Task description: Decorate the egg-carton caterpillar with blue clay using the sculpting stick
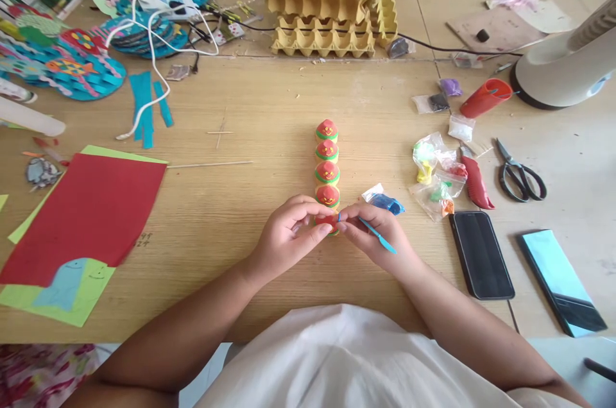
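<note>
Left of the row of red-topped figures (328, 172), here's the left hand (289, 228) curling in, thumb and fingertips at the nearest figure; whether it grips, I can't tell. Behind the row, stacked egg cartons (320, 2). At the row's near end, the right hand (387, 226) pinches a small blue bit (339, 217), a blue plastic knife (382, 240) tucked across it. Right of the row: a packet (387, 203) of blue stuff, clear bags (436, 196) holding green, yellow, orange lumps, a bag (461, 128) of white, and a red cup (484, 99) with something thin inside.
</note>
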The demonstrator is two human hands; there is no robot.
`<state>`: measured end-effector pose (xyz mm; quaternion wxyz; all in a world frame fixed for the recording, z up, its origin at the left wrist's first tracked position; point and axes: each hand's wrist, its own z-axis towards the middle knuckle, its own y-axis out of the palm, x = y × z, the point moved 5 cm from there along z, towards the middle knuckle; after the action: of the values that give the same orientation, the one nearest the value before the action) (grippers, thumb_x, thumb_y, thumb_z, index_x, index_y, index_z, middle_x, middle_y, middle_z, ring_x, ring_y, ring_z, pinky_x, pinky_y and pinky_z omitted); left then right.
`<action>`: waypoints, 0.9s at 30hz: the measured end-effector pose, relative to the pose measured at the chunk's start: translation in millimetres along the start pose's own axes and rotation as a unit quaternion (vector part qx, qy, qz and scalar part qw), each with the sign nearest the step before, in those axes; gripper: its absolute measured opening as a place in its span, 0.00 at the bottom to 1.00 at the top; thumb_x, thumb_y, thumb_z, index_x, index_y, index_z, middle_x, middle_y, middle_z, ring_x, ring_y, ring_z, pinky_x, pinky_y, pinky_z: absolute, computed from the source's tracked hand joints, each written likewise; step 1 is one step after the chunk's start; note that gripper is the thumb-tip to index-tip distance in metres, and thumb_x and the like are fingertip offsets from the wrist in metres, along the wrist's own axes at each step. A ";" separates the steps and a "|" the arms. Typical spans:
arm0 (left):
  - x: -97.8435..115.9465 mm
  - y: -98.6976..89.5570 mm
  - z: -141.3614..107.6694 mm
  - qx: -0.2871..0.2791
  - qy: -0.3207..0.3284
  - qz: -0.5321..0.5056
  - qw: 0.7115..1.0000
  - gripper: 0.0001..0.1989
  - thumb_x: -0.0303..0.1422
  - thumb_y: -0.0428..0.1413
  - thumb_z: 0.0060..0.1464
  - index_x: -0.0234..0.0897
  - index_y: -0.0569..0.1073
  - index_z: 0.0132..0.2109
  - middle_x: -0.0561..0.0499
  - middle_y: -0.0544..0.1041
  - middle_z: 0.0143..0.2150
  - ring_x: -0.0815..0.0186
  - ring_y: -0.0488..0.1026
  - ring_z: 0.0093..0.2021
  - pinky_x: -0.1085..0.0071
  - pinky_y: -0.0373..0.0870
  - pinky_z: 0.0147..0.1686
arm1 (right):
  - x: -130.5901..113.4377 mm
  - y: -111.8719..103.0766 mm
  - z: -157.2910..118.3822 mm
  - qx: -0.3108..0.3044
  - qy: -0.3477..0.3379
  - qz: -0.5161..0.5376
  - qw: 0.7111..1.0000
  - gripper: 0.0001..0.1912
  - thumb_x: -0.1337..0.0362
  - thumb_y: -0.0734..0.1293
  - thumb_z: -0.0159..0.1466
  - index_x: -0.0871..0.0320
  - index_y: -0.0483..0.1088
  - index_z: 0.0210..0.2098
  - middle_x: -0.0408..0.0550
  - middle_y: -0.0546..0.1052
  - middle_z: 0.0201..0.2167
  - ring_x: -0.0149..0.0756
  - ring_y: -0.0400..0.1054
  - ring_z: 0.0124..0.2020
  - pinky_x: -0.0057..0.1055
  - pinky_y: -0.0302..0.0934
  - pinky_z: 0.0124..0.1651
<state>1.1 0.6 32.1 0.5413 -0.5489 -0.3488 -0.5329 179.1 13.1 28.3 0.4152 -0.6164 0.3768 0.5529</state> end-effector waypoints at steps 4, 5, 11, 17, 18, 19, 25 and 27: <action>5.3 2.1 -0.2 -0.020 0.018 0.009 1.000 0.08 0.31 0.65 0.60 0.41 0.80 0.47 0.50 0.79 0.42 0.69 0.72 0.36 0.73 0.68 0.34 | -13.7 5.5 -5.3 -0.015 -0.124 -0.136 0.983 0.03 0.67 0.68 0.68 0.56 0.76 0.38 0.43 0.77 0.28 0.31 0.68 0.27 0.30 0.63 0.34; 6.0 2.4 -0.2 -0.024 0.022 0.010 0.999 0.07 0.31 0.65 0.60 0.41 0.80 0.46 0.50 0.79 0.42 0.69 0.73 0.37 0.73 0.69 0.35 | -15.6 6.1 -6.7 -0.017 -0.146 -0.156 0.977 0.04 0.68 0.68 0.68 0.56 0.76 0.39 0.43 0.76 0.28 0.31 0.68 0.28 0.30 0.63 0.34; 7.2 3.4 -0.6 -0.010 0.029 0.013 0.999 0.04 0.29 0.65 0.60 0.40 0.81 0.43 0.49 0.81 0.41 0.67 0.76 0.38 0.72 0.71 0.35 | -14.9 7.9 -11.8 -0.023 -0.186 -0.222 0.957 0.04 0.69 0.68 0.69 0.55 0.75 0.41 0.43 0.73 0.28 0.32 0.69 0.29 0.30 0.61 0.35; 11.9 2.4 -1.5 0.009 0.037 0.041 0.998 0.02 0.31 0.65 0.59 0.40 0.80 0.39 0.48 0.81 0.38 0.65 0.77 0.37 0.70 0.72 0.33 | -15.0 8.5 -13.4 -0.009 -0.200 -0.250 0.947 0.04 0.68 0.68 0.70 0.55 0.75 0.42 0.44 0.73 0.28 0.34 0.68 0.28 0.31 0.60 0.34; 13.5 2.2 -1.6 0.011 0.045 0.053 0.997 0.03 0.32 0.66 0.58 0.40 0.79 0.39 0.48 0.82 0.38 0.65 0.77 0.37 0.70 0.72 0.34 | -15.6 8.4 -13.6 -0.005 -0.204 -0.258 0.944 0.05 0.68 0.67 0.70 0.54 0.75 0.43 0.44 0.74 0.28 0.34 0.68 0.29 0.31 0.60 0.34; 15.3 2.1 -1.7 0.013 0.056 0.068 0.996 0.04 0.32 0.66 0.58 0.40 0.79 0.39 0.49 0.82 0.38 0.65 0.78 0.37 0.69 0.73 0.36 | -16.5 8.5 -13.8 -0.002 -0.210 -0.268 0.940 0.05 0.68 0.67 0.70 0.55 0.75 0.44 0.44 0.74 0.29 0.34 0.68 0.28 0.31 0.60 0.34; 23.2 2.4 -3.8 0.041 0.110 0.136 0.984 0.02 0.28 0.64 0.59 0.40 0.79 0.38 0.50 0.82 0.37 0.65 0.78 0.38 0.69 0.73 0.39 | -22.6 10.2 -14.9 0.006 -0.230 -0.304 0.924 0.08 0.70 0.67 0.69 0.55 0.76 0.45 0.45 0.74 0.27 0.35 0.66 0.27 0.33 0.60 0.34; 20.3 0.9 -4.3 0.047 0.090 0.113 0.988 0.02 0.28 0.64 0.60 0.40 0.80 0.39 0.50 0.82 0.37 0.67 0.76 0.36 0.70 0.72 0.36 | -24.3 7.9 -14.0 0.009 -0.217 -0.278 0.936 0.06 0.68 0.69 0.69 0.55 0.76 0.45 0.45 0.74 0.28 0.35 0.67 0.28 0.33 0.61 0.35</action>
<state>4.9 -7.7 50.7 0.6524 -0.5087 -0.2586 -0.4988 174.4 -2.7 52.4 0.6297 -0.5574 0.0965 0.5324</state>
